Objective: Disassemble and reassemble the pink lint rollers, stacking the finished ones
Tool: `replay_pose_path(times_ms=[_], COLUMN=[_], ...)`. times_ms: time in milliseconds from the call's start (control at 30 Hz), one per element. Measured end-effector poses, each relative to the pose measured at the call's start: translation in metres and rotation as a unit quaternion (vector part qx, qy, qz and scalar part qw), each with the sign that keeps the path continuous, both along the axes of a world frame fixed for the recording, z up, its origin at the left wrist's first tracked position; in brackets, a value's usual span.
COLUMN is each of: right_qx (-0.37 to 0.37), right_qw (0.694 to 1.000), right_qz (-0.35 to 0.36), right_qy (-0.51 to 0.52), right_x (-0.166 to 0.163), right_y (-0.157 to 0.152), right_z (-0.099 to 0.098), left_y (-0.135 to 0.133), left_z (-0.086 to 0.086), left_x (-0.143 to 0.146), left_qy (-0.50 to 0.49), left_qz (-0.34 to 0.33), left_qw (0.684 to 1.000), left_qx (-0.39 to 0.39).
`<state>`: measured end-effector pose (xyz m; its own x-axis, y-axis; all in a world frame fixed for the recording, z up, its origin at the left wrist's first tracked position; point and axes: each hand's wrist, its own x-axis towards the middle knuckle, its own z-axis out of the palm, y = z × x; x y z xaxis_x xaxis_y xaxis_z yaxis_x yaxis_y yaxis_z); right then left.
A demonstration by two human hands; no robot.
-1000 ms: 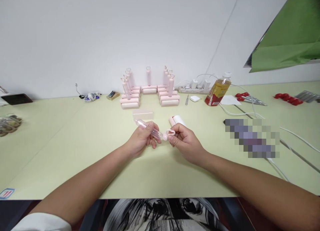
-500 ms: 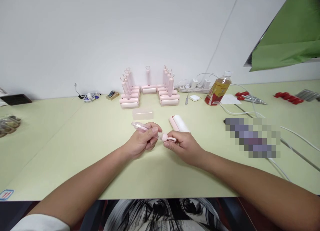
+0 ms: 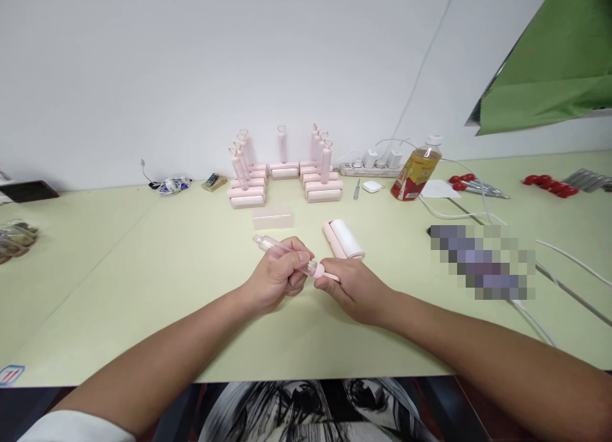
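My left hand (image 3: 277, 277) is closed round a clear pink tube-like handle (image 3: 270, 243) whose far end sticks out past my fingers. My right hand (image 3: 351, 287) pinches the pink loop end (image 3: 329, 276) of that same handle; the two hands nearly touch above the pale green table (image 3: 143, 270). Just beyond my right hand lies a pink-and-white lint roller head (image 3: 343, 239). A pale translucent cover (image 3: 272, 220) lies flat behind my left hand.
Assembled pink rollers (image 3: 284, 171) stand in rows at the back centre. To their right sit a power strip (image 3: 370, 168), a bottle of amber liquid (image 3: 415, 171) and white cables (image 3: 549, 250). Red-handled tools (image 3: 549, 188) lie far right; a cable bundle (image 3: 169, 185) far left.
Both hands have drawn slightly nearer to me and closed up together. My right hand has turned the loop end down into its fingers.
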<state>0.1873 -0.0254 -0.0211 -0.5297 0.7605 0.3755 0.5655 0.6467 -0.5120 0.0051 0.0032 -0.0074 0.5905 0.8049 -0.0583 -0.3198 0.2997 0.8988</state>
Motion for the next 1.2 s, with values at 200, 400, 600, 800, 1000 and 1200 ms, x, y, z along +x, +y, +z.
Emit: replay_pose_path(times_ms=[200,400,600,800,1000,1200], right_qx=[0.001,-0.03,-0.022,-0.042,-0.058,-0.1], right_qw=[1.0,0.997,0.996,0.996,0.994,0.993], right_qz=[0.001,0.001,0.009,0.022,0.027,0.066], right_qy=[-0.002,-0.067,-0.088,-0.072,-0.086,-0.014], right_x=[-0.001,0.002,0.002,0.0,0.0,-0.003], right_y=[-0.004,-0.008,-0.011,-0.014,-0.016,-0.004], right_z=[0.002,0.004,0.007,0.01,0.011,0.02], left_y=[-0.006,-0.009,-0.012,-0.012,-0.014,-0.004], left_z=[0.001,0.003,-0.003,-0.006,-0.01,0.0], left_x=[0.003,0.003,0.003,0.005,0.007,0.009], left_qy=[-0.025,-0.008,-0.02,-0.035,-0.026,0.038], left_qz=[0.0,-0.017,-0.026,-0.037,-0.043,0.04], left_qw=[1.0,1.0,0.999,0.998,0.998,0.998], left_qx=[-0.007,-0.015,-0.023,-0.042,-0.048,0.03])
